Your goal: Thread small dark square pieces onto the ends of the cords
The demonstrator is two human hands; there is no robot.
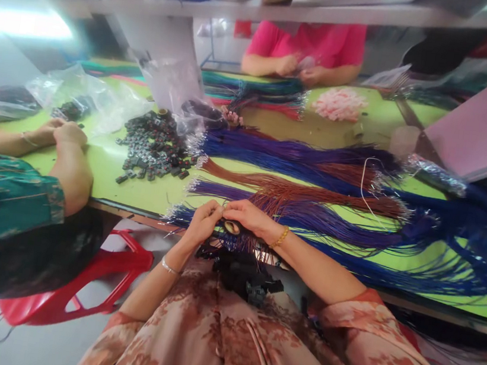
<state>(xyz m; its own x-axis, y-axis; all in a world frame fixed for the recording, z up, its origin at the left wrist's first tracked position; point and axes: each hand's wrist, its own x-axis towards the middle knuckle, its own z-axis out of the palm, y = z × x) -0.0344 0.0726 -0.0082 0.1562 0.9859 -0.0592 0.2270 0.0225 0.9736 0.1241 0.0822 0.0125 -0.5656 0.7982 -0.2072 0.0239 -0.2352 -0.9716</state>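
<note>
My left hand point(205, 220) and my right hand point(246, 214) meet at the table's front edge, fingers pinched together. What they hold between the fingertips is too small to make out. A roll of tape point(232, 227) sits just below my right hand. Bundles of blue wires point(268, 163), brown wires point(243, 181) and purple wires point(324, 217) lie across the green table, their silvery tips toward my left hand. Black connectors point(252, 285) with wires hang over my lap. A heap of small black connectors point(154, 144) lies left of the wires.
At the left a co-worker's hands point(64, 132) rest on the green table point(105, 176). Across it a person in a pink top point(306, 50) works near a pale pink pile point(340, 103). Clear plastic bags point(114, 102) lie at the back left; a red stool point(102, 265) stands below.
</note>
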